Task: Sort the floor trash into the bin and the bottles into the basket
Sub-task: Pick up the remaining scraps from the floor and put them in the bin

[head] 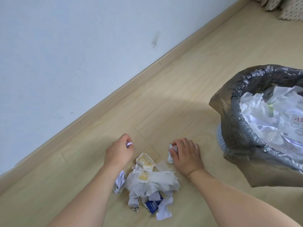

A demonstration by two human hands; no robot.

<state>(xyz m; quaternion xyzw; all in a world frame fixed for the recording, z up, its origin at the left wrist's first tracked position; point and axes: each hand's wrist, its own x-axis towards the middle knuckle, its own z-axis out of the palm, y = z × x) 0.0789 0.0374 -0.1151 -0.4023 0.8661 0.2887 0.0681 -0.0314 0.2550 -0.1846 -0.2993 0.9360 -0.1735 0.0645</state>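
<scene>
Both hands are down at floor level over the pale wood-look floor (188, 66); the left hand (120, 150) is curled closed, with a small white and purple scrap (129, 144) pinched at its fingertips; the right hand (186, 155) has its fingers wrapped round a crumpled white wrapper (171, 154), which rests against the floor at the thumb side. Between and just below the two wrists lies the trash pile (147, 182): crumpled white tissue and paper; a torn wrapper with yellow print (145, 161) on the pile's far edge; a dark blue packet (153, 206) at its near edge; a creased white scrap (119, 181) beside the left forearm. The bin (232, 122) stands to the right of the right hand, near but not touching it; it is lined with a grey plastic bag (242, 163) folded over the rim, a white perforated wall showing under the bag's edge; clear and white plastic waste (268, 112) already lies inside. A light blue wall (65, 46) with a wooden skirting board runs diagonally behind the hands; patterned fabric (282, 7) shows at the top right corner.
</scene>
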